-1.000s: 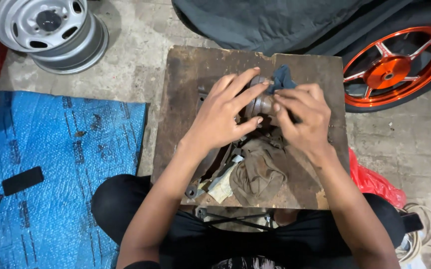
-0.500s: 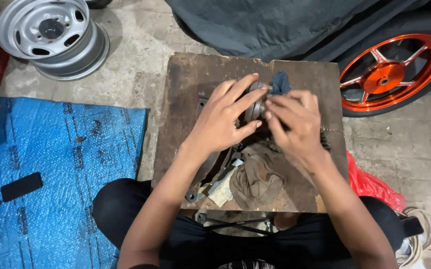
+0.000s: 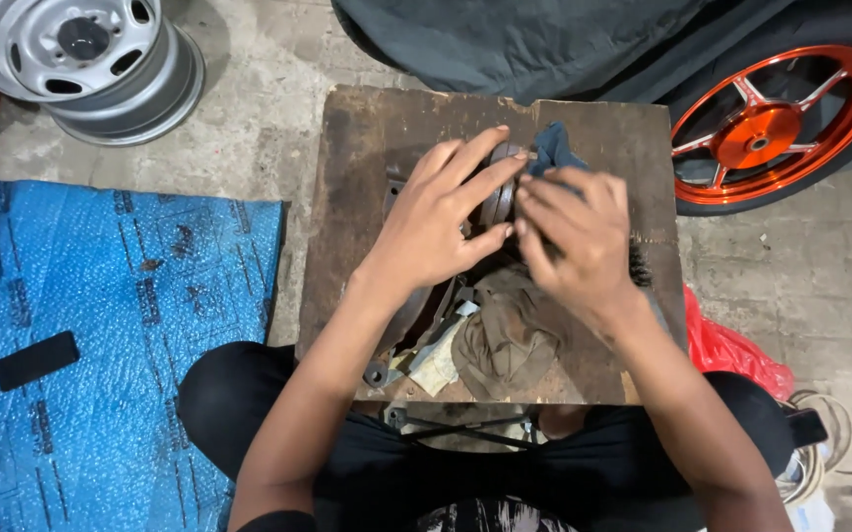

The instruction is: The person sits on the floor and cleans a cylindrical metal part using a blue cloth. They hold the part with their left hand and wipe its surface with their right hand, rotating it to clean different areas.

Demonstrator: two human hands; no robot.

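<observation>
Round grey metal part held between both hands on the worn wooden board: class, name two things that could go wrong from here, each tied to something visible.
1. The round grey metal part is gripped only by the left hand and right hand; if the dark blue cloth slides, it might slip onto the worn wooden board.
2. The crumpled brown rag and the loose flat metal pieces crowd the board's near edge and could be knocked off onto the lap.

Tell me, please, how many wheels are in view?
2: a silver steel wheel rim lies at upper left; an orange-spoked wheel stands at upper right. Others may be hidden.
</observation>
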